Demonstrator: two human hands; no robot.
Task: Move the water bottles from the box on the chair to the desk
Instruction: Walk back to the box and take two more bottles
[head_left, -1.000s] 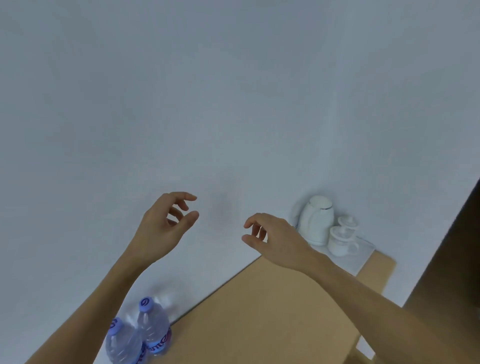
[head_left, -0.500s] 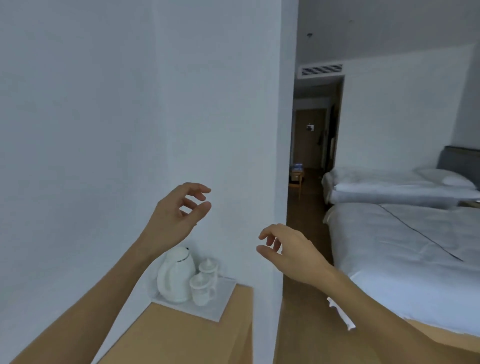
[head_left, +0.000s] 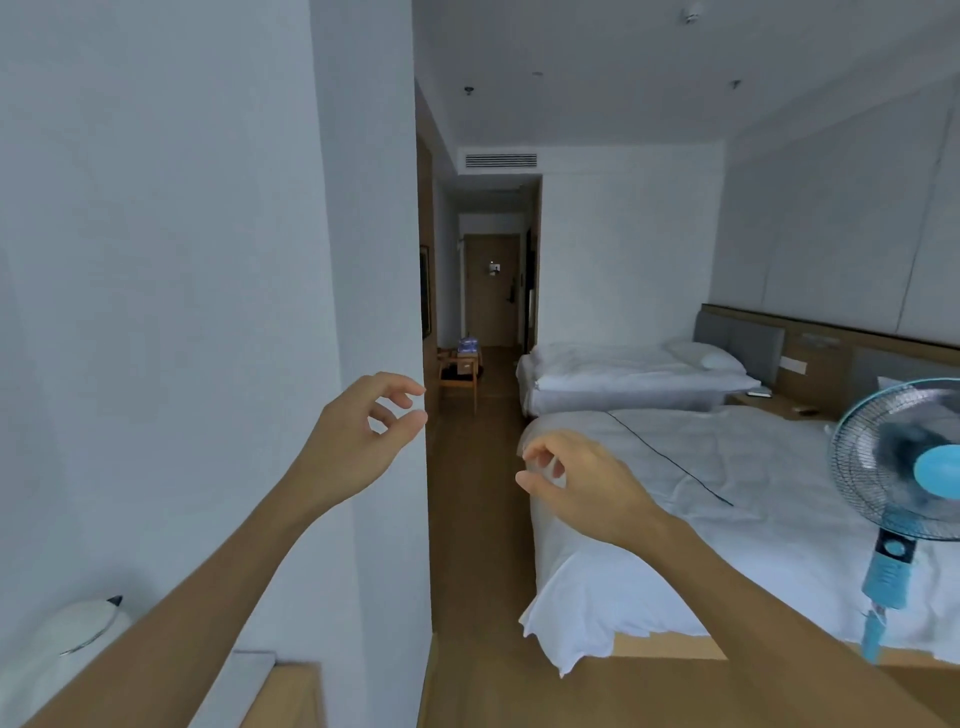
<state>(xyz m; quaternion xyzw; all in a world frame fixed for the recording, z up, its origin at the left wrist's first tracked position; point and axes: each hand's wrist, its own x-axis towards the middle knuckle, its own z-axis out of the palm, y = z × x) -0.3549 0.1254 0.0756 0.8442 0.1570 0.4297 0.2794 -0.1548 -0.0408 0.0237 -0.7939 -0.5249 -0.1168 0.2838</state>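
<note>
Far down the room a wooden chair (head_left: 459, 375) stands by the left wall, with a box of blue-capped water bottles (head_left: 468, 344) on its seat. Both are small and distant. My left hand (head_left: 363, 441) is raised in front of the white wall corner, fingers loosely curled, holding nothing. My right hand (head_left: 582, 480) floats over the near bed's corner, also loosely curled and empty. A corner of the wooden desk (head_left: 291, 693) shows at the bottom left.
A white kettle (head_left: 67, 642) sits on the desk at the lower left, partly behind my left arm. Two white beds (head_left: 727, 483) fill the right side. A blue standing fan (head_left: 904, 467) is at the right edge. A wooden floor aisle (head_left: 478, 499) runs toward the chair.
The view has swung right, away from the desk with two bottles and the wall, to the room, aisle and distant chair. Both hands stay raised and empty.
</note>
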